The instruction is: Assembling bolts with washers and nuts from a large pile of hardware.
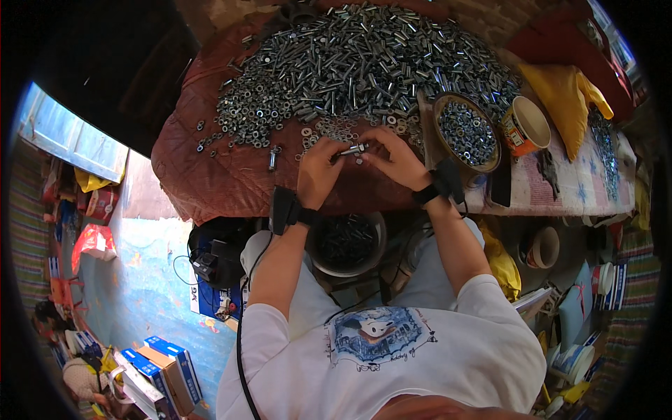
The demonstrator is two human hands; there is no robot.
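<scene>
Over the near part of the reddish-brown padded cloth, both hands meet at a metal bolt. My left hand is closed around its left end. At the other end, the fingertips of my right hand pinch around the hardware on the bolt; whether that is a nut or washers is too small to tell. Just below the right fingertips is a small nut. Flat washers and spring rings lie right behind the hands. Left of my left hand sits another bolt with hardware on its end.
A large heap of bolts covers the far table, with loose nuts at its left. On the right stand a bowl of nuts, a paper tub and a yellow bag. Below the table edge, a bucket holds dark pieces.
</scene>
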